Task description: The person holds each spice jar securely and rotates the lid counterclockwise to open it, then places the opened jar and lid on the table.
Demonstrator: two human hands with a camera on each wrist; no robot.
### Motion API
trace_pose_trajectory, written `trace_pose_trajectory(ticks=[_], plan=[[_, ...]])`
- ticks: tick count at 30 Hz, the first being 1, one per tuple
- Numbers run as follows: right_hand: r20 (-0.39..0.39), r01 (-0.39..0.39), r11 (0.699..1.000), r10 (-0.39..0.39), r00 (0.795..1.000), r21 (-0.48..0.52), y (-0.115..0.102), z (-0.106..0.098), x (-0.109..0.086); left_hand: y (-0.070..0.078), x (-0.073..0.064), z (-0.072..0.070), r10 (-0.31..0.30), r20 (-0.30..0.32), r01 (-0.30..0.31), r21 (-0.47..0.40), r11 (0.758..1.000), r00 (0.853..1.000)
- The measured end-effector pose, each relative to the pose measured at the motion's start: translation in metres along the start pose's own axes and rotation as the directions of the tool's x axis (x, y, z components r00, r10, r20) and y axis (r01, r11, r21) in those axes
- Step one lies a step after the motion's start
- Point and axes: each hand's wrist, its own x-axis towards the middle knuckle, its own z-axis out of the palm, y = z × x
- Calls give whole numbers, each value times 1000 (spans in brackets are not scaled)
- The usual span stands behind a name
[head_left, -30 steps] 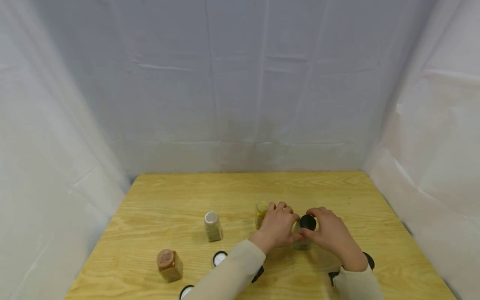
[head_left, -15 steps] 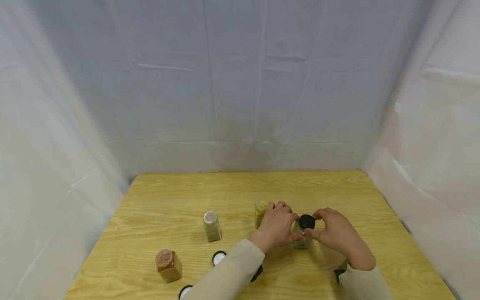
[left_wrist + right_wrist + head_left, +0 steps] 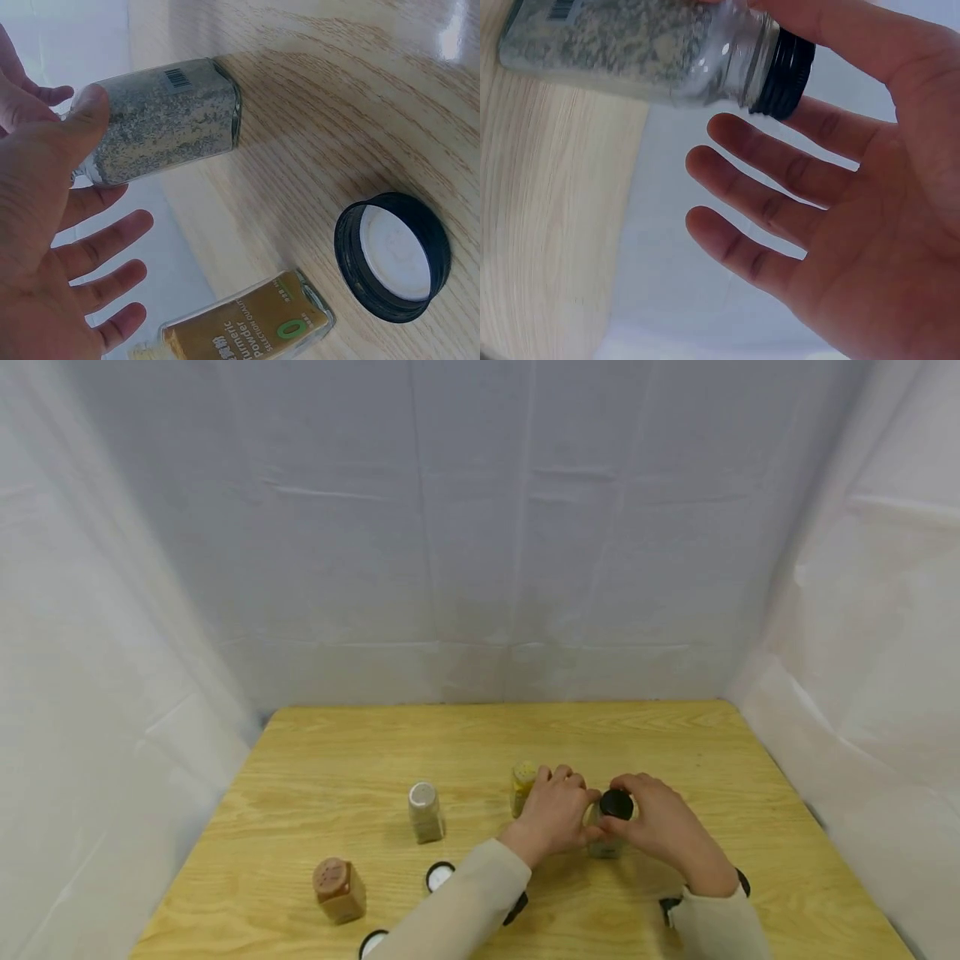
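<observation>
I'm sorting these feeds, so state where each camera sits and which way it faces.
Head: worn on the head, facing forward and down at the table; left hand, right hand and pale sleeves show.
Left wrist: worn there, facing the flecked jar, turmeric jar and loose lid; the left palm and fingers show.
Right wrist: worn there, facing the same jar's black cap; the right palm and fingers show.
Shared: both wrist views show the flecked jar and its barcode.

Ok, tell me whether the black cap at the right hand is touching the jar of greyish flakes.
Touching. The right wrist view shows it: the jar has its threaded glass neck running straight into the black cap, with no gap between.
</observation>
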Motion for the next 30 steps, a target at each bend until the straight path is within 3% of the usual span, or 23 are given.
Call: trace_pose_trajectory(ticks=[7,15,30], plan=[[-5,3,1000,-3,1000,31,7,-6,-4,-1,-1,-3,0,17,-1,42,999,1000],[16,18,998,-19,1000,65,14,-9,-5,0,-1,-3,-9,34,9,9,1000,999],[26,36,999,-37,999,25,2,1,5,0,-1,-2,-8,46,10,-28,1000,999]])
